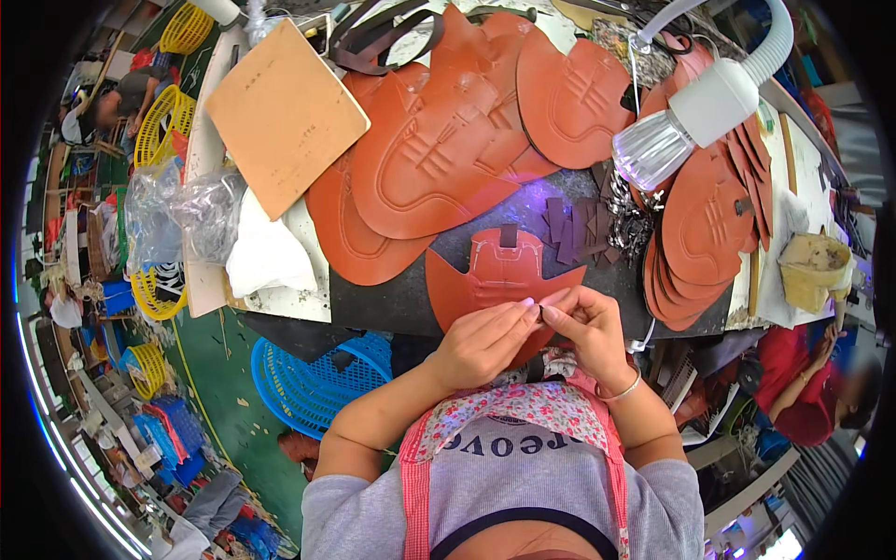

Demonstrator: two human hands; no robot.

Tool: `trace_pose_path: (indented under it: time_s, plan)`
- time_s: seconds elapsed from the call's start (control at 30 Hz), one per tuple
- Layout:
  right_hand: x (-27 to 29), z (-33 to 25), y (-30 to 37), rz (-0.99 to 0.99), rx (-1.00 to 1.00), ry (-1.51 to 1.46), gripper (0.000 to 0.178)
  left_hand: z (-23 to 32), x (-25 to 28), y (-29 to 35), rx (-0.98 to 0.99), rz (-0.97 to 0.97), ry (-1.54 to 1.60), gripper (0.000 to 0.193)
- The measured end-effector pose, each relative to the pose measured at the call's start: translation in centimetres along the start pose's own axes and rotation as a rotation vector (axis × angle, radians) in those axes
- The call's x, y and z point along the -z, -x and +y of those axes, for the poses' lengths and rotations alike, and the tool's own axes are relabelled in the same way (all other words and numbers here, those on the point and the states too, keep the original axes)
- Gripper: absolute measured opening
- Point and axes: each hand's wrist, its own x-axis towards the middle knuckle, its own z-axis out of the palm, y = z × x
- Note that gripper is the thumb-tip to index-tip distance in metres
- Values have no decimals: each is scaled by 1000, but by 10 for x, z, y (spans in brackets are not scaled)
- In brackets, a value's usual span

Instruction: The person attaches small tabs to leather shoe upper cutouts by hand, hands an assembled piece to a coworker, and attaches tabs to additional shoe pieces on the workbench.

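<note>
at the bench's (308, 304) near edge, left hand (485, 343) and right hand (592, 338) pinch a dark scrap (542, 315); panel (485, 291) bears one tab (509, 235); strips (574, 231) seemingly unused

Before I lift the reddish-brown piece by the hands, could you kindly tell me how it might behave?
The piece looks thin, so it is probably light. It lies without crumpling, suggesting it might bend rather than flop. Its smooth-looking face may let it slide.

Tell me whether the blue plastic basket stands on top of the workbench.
No, the blue plastic basket sits below the near edge of the workbench, left of the person's left hand.
</note>
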Motion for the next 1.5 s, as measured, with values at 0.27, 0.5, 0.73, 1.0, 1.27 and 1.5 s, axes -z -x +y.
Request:
trace_pose_path:
  time_s: [0.27, 0.5, 0.73, 1.0, 1.27, 1.5]
  plan:
    - [-9, 15, -29, 148, 179, 169, 11, -24, 8, -19, 614, 59, -398, 47]
    - [-12, 23, -51, 133, 632, 669, 17, -34, 15, -25, 847, 18, 279, 14]
    - [-15, 21, -48, 96, 618, 566, 17, -35, 21, -19, 956, 73, 712, 16]
    - [-13, 19, -46, 76, 616, 469, 15, -33, 23, -16, 959, 75, 806, 20]
    - [-8, 17, -45, 3, 634, 436, 15, -33, 22, -14, 981, 79, 878, 21]
    - [-16, 12, -35, 75, 405, 302, 15, -27, 20, -13, 939, 47, 837, 31]
